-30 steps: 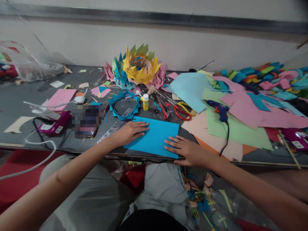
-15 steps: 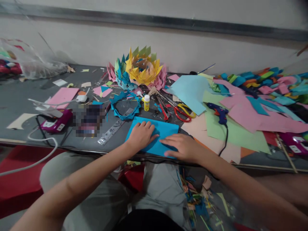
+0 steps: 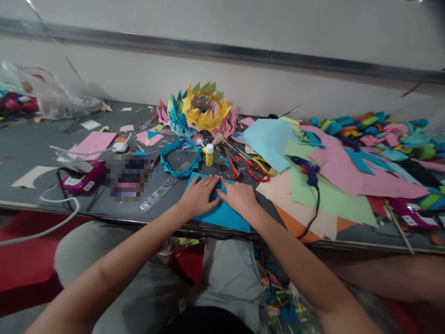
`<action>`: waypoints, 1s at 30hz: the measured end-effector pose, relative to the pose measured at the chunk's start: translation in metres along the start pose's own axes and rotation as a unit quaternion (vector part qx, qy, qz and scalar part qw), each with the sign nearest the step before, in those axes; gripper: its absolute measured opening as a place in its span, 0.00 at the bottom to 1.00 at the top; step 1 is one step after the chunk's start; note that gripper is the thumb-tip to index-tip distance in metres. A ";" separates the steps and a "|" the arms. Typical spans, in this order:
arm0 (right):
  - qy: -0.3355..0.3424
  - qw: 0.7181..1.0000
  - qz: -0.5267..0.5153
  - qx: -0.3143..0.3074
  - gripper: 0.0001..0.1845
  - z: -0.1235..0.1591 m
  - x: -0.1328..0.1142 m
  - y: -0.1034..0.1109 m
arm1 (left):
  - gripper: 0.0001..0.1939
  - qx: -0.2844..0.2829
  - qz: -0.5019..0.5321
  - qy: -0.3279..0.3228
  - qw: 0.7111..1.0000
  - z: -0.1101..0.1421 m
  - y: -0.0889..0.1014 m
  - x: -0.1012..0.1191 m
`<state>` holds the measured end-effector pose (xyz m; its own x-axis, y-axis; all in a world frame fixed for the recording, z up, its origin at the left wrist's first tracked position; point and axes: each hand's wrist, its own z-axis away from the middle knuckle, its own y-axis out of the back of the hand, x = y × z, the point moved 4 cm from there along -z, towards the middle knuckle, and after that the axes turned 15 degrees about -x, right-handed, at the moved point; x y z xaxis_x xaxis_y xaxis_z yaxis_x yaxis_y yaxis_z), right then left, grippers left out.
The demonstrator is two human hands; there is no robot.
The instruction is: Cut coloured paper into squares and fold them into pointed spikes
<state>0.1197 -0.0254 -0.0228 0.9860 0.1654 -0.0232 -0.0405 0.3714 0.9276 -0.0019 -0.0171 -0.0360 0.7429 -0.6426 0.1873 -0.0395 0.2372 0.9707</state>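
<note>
- left hand [image 3: 199, 197], right hand [image 3: 238, 195] laid flat, fingertips about meeting on blue sheet [image 3: 230, 218]
- sheet beneath both, long axis seemingly crosswise; neither nearer

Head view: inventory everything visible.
Sheet: one, blue, front centre
Paper ring: one, blue, centre
Crowns: several, multicoloured, back
Glue bottle: one, yellow, centre
Scissors: unclear count, red-yellow, centre
Ruler: one, clear, left
Glue gun: one, blue, right
Loose paper: several, mixed, right
Folded pieces: many, mixed, right
Power strips: two, purple, both sides
Pixelated item: one, dark, left
Bag: one, clear, left
Scraps: many, mixed, scattered
Table: one, grey, centre
Left hand: one, bare, on sheet
Right hand: one, bare, on sheet
</note>
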 end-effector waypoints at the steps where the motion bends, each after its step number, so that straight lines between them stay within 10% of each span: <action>1: -0.006 1.000 -0.001 0.001 0.29 0.002 0.003 0.000 | 0.33 0.001 0.010 0.004 1.000 0.001 0.001 -0.003; 11: -0.082 0.996 -0.030 -0.009 0.34 0.032 0.059 -0.015 | 0.46 0.018 -0.007 0.099 0.995 0.021 0.012 -0.044; 21: -0.120 0.988 -0.088 0.039 0.40 0.032 0.065 -0.027 | 0.49 0.044 -0.025 0.140 0.989 0.026 0.013 -0.043; 30: -0.034 0.960 -0.192 0.202 0.32 0.042 0.069 -0.028 | 0.19 0.153 0.038 0.058 0.986 0.036 0.018 -0.049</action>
<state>0.1957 -0.0631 -0.0344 0.9247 0.0227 -0.3799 0.3799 0.0060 0.9250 -0.0630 -0.0077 -0.0227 0.8009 -0.5395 0.2599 -0.2846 0.0391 0.9579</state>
